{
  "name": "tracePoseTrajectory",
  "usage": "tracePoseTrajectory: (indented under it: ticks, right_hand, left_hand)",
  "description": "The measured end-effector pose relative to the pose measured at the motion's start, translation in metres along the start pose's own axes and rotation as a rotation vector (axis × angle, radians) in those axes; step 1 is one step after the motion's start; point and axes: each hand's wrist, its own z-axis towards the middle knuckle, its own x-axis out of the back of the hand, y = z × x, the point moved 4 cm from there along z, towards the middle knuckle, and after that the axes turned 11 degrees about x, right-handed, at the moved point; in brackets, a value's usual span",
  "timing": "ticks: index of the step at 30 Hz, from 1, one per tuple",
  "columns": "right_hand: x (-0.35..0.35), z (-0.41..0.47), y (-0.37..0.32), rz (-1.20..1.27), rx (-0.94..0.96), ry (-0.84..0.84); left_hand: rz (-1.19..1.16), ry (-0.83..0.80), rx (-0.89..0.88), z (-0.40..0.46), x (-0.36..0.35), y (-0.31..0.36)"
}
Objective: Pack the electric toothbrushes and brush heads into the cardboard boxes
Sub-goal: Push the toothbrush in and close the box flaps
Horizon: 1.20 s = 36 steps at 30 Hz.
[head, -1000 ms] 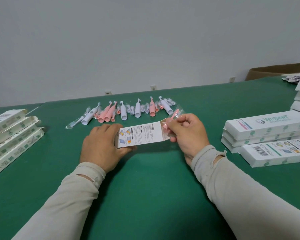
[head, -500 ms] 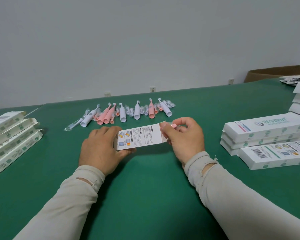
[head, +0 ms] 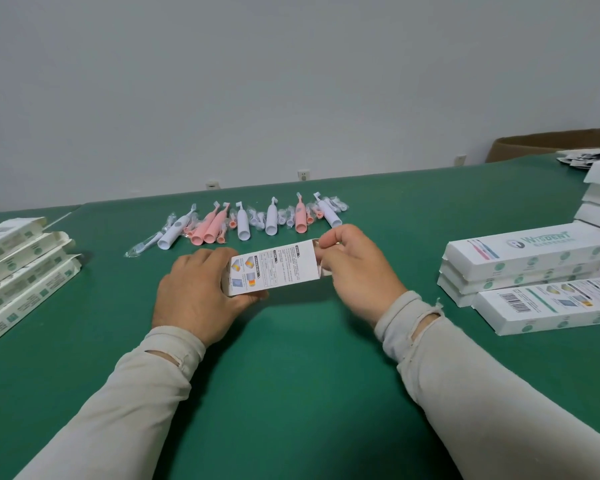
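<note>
Above the table (head: 291, 393), both hands (head: 201, 292) grip the box (head: 274, 270) ends.

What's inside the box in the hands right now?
Not visible. The box shows only its printed outside; the right hand covers its open end, the left hand grips the other.

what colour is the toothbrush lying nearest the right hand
White: the toothbrush at the right end of the row, just beyond the right hand. The head view shows it.
</note>
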Motion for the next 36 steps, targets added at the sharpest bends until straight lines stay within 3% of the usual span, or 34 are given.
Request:
tracePoseTrajectory:
  ticks: [3,5,6,10,12,14,19,22,27,31,36]
  right_hand:
    - [0.035,0.008,-0.006,-0.133,0.077,0.105]
    - [0.07,0.009,-0.008,-0.456,0.096,0.217]
    - [0.08,0.009,-0.006,-0.628,0.047,0.167]
    - [0.074,0.0,0.014,-1.078,-0.335,-0.37]
    - [0.063,0.0,0.013,-1.137,-0.304,-0.432]
    - [0.057,0.002,0.01,-1.037,-0.186,-0.333]
    - [0.031,-0.003,-0.014,-0.26,0.219,-0.015]
    - [0.011,-0.01,-0.03,-0.049,0.32,0.01]
    - [0.004,-0.015,-0.021,-0.237,0.303,-0.035]
    - [0.013,-0.008,-0.012,-0.141,0.205,0.066]
    - [0.016,-0.003,0.0,-0.233,0.12,0.091]
  left_hand:
    - [-0.016,0.001,0.027,0.001,0.002,-0.003]
    - [-0.03,0.006,0.053,0.001,0.003,-0.006]
    - [-0.032,0.007,0.066,0.002,0.004,-0.007]
    - [-0.029,0.001,0.084,0.003,0.003,-0.01]
    - [-0.031,-0.005,0.082,0.003,0.003,-0.009]
    - [-0.033,-0.007,0.082,0.002,0.003,-0.009]
    - [-0.008,-0.014,0.083,0.003,0.004,-0.01]
    - [0.032,-0.013,0.063,0.003,0.003,-0.009]
    - [0.067,-0.003,0.046,0.002,0.001,-0.009]
    - [0.011,-0.024,0.073,0.003,0.001,-0.01]
    - [0.008,-0.042,0.078,0.003,-0.001,-0.009]
